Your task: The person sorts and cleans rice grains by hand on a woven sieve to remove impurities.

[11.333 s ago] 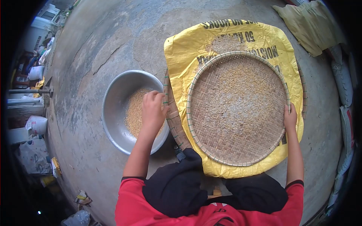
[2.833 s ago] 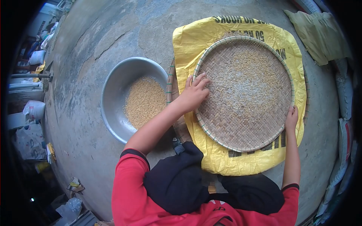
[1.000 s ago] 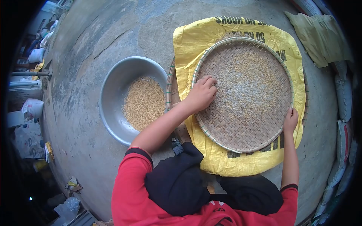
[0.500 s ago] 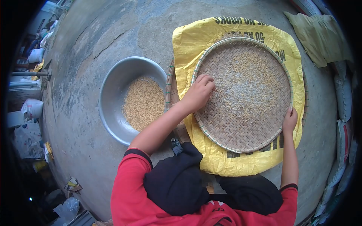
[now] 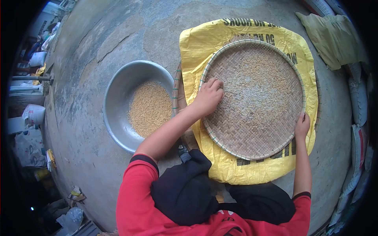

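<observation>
Left hand (image 5: 208,98) barely shifted, fingers curled on grain (image 5: 260,78); right hand (image 5: 302,125) pinches the rim of a likely light, stiff tray (image 5: 252,137).

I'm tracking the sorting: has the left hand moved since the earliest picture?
Yes. The left hand moved rightward, from over the metal bowl onto the woven tray.

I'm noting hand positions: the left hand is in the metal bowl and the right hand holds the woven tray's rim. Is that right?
Not quite. The left hand is not in the metal bowl; it rests on the grain inside the woven tray. The right hand does hold the tray's rim. The head view shows it.
</observation>
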The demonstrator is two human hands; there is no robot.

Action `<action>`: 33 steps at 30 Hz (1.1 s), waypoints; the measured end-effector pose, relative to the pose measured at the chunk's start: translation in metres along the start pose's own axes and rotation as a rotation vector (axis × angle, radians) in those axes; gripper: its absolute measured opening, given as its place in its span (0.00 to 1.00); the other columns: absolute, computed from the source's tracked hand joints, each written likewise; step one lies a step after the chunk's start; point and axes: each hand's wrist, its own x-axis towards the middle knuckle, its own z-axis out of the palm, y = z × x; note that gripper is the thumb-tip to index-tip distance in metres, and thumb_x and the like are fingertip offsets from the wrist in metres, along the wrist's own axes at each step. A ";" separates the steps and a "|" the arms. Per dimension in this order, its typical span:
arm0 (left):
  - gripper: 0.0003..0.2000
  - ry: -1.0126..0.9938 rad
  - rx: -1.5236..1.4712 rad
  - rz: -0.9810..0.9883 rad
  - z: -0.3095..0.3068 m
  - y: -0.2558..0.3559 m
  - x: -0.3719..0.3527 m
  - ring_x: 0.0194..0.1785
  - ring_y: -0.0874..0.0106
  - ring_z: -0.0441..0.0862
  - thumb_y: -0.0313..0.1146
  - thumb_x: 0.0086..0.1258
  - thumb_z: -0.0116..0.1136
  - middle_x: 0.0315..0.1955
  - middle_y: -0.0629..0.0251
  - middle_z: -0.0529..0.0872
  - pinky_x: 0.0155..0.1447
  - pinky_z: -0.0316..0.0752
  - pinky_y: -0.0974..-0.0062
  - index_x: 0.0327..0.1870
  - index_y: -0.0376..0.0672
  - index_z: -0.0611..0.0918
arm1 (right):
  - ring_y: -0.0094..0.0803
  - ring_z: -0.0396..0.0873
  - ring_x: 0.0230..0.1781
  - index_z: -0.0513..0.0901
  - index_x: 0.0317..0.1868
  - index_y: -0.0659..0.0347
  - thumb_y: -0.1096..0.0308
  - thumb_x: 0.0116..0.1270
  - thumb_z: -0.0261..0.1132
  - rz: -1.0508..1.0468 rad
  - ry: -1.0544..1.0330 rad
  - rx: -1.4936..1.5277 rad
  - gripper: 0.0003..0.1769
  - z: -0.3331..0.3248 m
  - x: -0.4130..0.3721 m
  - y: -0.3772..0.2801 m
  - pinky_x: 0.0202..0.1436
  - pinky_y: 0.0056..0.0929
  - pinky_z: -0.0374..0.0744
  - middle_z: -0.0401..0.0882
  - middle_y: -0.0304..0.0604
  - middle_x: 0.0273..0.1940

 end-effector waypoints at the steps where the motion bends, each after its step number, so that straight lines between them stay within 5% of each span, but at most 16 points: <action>1: 0.07 -0.001 0.001 0.000 0.001 -0.001 0.000 0.60 0.60 0.64 0.31 0.53 0.59 0.49 0.61 0.72 0.61 0.63 0.64 0.31 0.40 0.77 | 0.45 0.75 0.42 0.74 0.49 0.72 0.60 0.69 0.51 0.000 0.000 0.001 0.21 0.001 0.000 0.001 0.48 0.35 0.71 0.77 0.56 0.41; 13: 0.06 0.049 0.097 0.081 -0.011 0.000 -0.001 0.58 0.57 0.66 0.29 0.55 0.58 0.48 0.56 0.73 0.60 0.64 0.64 0.31 0.38 0.76 | 0.44 0.75 0.42 0.74 0.48 0.72 0.61 0.68 0.52 -0.040 0.033 0.049 0.20 0.005 0.000 0.006 0.47 0.34 0.72 0.77 0.55 0.40; 15: 0.04 0.135 -0.148 -0.094 -0.046 0.002 -0.008 0.53 0.56 0.70 0.26 0.57 0.56 0.45 0.54 0.75 0.55 0.67 0.65 0.31 0.37 0.75 | 0.43 0.75 0.41 0.74 0.48 0.72 0.61 0.68 0.52 -0.011 0.037 0.042 0.20 0.006 0.001 0.010 0.47 0.33 0.72 0.77 0.55 0.40; 17: 0.03 0.041 -0.232 -0.590 -0.096 0.007 -0.026 0.42 0.57 0.74 0.26 0.60 0.52 0.34 0.54 0.78 0.46 0.70 0.64 0.33 0.39 0.75 | 0.43 0.75 0.41 0.74 0.48 0.72 0.61 0.68 0.52 -0.017 0.039 0.044 0.20 0.004 0.001 0.009 0.47 0.33 0.72 0.77 0.54 0.40; 19: 0.05 0.029 0.035 -0.850 -0.115 -0.014 -0.053 0.44 0.60 0.74 0.27 0.58 0.56 0.34 0.58 0.78 0.46 0.68 0.63 0.34 0.41 0.76 | 0.43 0.75 0.40 0.74 0.48 0.72 0.61 0.68 0.52 -0.016 0.038 0.058 0.20 0.007 -0.001 0.008 0.47 0.33 0.72 0.77 0.54 0.39; 21: 0.09 0.034 0.445 -0.869 -0.131 -0.020 -0.076 0.48 0.63 0.72 0.29 0.54 0.62 0.37 0.62 0.77 0.48 0.64 0.63 0.36 0.43 0.77 | 0.41 0.75 0.39 0.75 0.48 0.71 0.61 0.68 0.52 -0.036 0.049 0.067 0.19 0.007 0.000 0.009 0.46 0.32 0.72 0.77 0.53 0.39; 24: 0.15 0.118 0.431 -0.808 -0.132 -0.021 -0.080 0.52 0.64 0.70 0.31 0.49 0.67 0.40 0.65 0.76 0.50 0.60 0.63 0.39 0.46 0.78 | 0.41 0.75 0.39 0.75 0.47 0.72 0.62 0.68 0.52 -0.016 0.022 0.043 0.19 0.003 0.000 0.004 0.44 0.33 0.72 0.77 0.53 0.39; 28: 0.13 0.139 0.002 -0.339 -0.086 -0.014 -0.049 0.53 0.62 0.69 0.30 0.48 0.67 0.42 0.64 0.75 0.54 0.63 0.63 0.36 0.47 0.79 | 0.41 0.74 0.36 0.72 0.52 0.71 0.62 0.68 0.52 -0.016 -0.010 0.034 0.20 0.003 0.000 0.003 0.43 0.33 0.71 0.76 0.50 0.36; 31: 0.10 0.019 -0.202 -0.133 -0.044 0.000 -0.022 0.54 0.59 0.68 0.29 0.50 0.65 0.44 0.62 0.74 0.58 0.65 0.63 0.32 0.44 0.77 | 0.41 0.72 0.36 0.66 0.59 0.68 0.61 0.68 0.52 0.062 0.059 0.058 0.24 -0.003 -0.007 -0.023 0.44 0.34 0.71 0.73 0.47 0.35; 33: 0.09 0.016 -0.180 -0.112 -0.022 0.008 -0.011 0.55 0.59 0.67 0.30 0.51 0.64 0.45 0.62 0.74 0.58 0.64 0.62 0.32 0.44 0.77 | 0.39 0.70 0.38 0.60 0.64 0.65 0.60 0.68 0.52 -0.074 0.231 -0.043 0.28 0.001 -0.009 -0.017 0.46 0.34 0.70 0.70 0.46 0.36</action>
